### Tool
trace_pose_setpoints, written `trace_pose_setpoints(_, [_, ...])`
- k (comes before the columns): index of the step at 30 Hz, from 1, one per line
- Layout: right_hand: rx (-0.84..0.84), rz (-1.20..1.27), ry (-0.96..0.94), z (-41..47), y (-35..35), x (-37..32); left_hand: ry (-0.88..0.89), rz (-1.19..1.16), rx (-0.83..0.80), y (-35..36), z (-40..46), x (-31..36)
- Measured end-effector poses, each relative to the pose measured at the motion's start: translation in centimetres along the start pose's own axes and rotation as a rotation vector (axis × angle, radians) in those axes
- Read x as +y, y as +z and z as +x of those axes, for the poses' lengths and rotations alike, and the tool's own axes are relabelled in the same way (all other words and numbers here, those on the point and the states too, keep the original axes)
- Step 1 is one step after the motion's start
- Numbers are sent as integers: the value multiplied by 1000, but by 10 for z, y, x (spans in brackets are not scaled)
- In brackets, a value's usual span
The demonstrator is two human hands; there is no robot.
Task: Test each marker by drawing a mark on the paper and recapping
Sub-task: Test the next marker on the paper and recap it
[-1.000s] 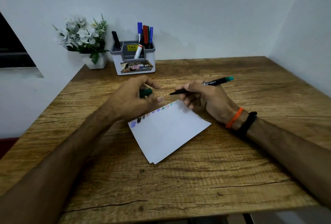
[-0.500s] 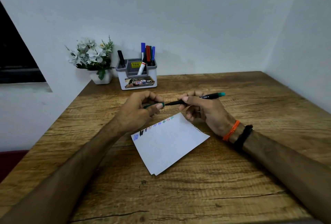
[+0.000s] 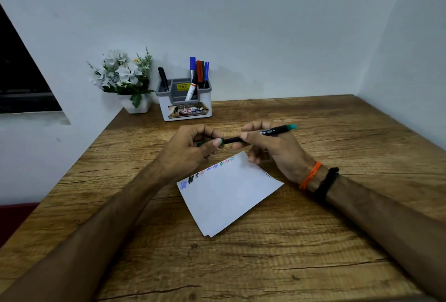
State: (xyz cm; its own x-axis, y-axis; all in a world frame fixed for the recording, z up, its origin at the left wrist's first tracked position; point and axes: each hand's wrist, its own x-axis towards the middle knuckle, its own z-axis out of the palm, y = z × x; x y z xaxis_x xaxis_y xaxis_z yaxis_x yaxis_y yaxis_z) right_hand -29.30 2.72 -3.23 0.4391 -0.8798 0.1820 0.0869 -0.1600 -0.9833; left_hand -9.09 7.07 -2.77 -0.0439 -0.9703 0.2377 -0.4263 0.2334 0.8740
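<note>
My right hand [image 3: 270, 152] grips a black marker [image 3: 275, 130] with a teal end, held roughly level above the table. My left hand [image 3: 190, 149] pinches the green cap [image 3: 204, 143] against the marker's tip end; whether the cap is fully seated is hidden by my fingers. Below both hands lies a white paper [image 3: 229, 195] with a row of coloured test marks along its upper left edge. A grey and white organiser [image 3: 184, 108] at the back holds several more markers [image 3: 199, 71].
A white pot of artificial flowers [image 3: 125, 77] stands left of the organiser against the wall. The wooden table [image 3: 337, 241] meets walls at the back and right. A dark window opening sits at far left.
My hands came together above the paper: the left hand brought the green cap onto the marker's tip. The camera view tilted up slightly.
</note>
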Motion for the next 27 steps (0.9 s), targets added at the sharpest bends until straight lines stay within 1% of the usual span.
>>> trace_pose_setpoints(5, [55, -40, -37, 0, 0, 0, -13, -8, 24, -1, 0, -1])
trace_pose_setpoints(10, [17, 40, 31, 2, -5, 1, -9, -19, 29, -2, -1, 0])
trace_pose_setpoints(13, [7, 31, 35, 2, -4, 1, 1, -4, 39, -2, 0, 0])
trace_pose_setpoints(18, [14, -52, -32, 3, -5, 4, 6, 10, 47, -2, 0, -1])
trace_pose_setpoints(27, [-35, -22, -91, 4, -6, 11, -24, 17, 51, 5, -3, 2])
